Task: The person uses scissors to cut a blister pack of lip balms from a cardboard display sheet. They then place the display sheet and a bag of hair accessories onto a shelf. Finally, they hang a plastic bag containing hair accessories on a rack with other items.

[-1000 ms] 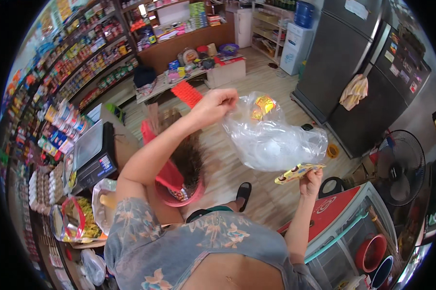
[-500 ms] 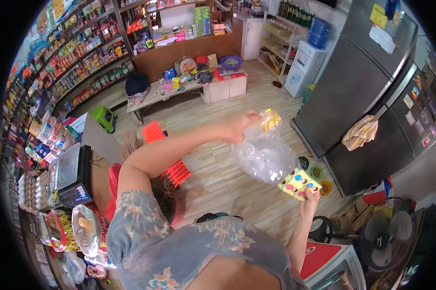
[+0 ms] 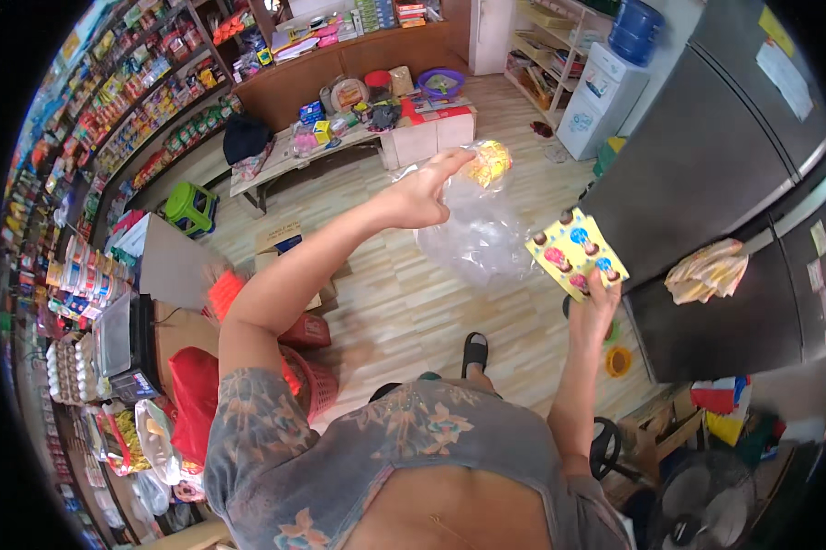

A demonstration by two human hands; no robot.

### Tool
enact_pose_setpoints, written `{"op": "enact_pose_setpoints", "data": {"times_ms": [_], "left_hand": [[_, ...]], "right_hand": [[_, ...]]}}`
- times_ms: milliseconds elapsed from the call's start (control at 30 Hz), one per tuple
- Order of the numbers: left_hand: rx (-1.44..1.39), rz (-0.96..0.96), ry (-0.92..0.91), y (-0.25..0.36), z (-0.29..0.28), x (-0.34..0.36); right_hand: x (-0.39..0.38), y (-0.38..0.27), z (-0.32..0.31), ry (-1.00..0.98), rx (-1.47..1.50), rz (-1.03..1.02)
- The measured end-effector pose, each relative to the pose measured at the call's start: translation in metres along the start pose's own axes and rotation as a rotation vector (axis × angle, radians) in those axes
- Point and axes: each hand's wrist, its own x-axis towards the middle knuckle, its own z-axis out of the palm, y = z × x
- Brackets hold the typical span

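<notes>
In front of me my left hand, the arm stretched out, grips a clear plastic bag near its top. The bag hangs over the floor and looks puffed out. A shiny yellow-gold bundle shows at the bag's upper end, beside my left fingertips; what it is I cannot make out. On the right, my right hand pinches a pale yellow card by its lower edge. Printed figures in pink and blue cover the card. Its left corner lies close to the bag; whether they touch, I cannot tell.
A dark fridge with a cloth on its handle stands right. Stocked shelves line the left side. A low bench, a box and a water dispenser stand ahead. A pink basket sits by my left arm.
The card has risen and tilted, its printed face showing more fully. My left hand and the bag have shifted up and left in the picture. A slippered foot has come into view.
</notes>
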Motion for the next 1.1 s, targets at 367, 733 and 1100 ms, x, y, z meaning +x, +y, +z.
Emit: {"op": "enact_pose_setpoints", "data": {"times_ms": [367,733,1100], "left_hand": [[-0.815,-0.145,0.263,-0.028,-0.055,0.055],[-1.293,0.015,0.706,-0.204,-0.133,0.026],[-1.333,-0.023,1.021,-0.34,-0.26,0.035]], "right_hand": [[0.18,0.139,0.051,-0.447,-0.221,0.602],[0.299,0.26,0.156,-0.717,-0.005,0.763],[0.387,0.476,0.276,-0.679,0.097,1.121]]}}
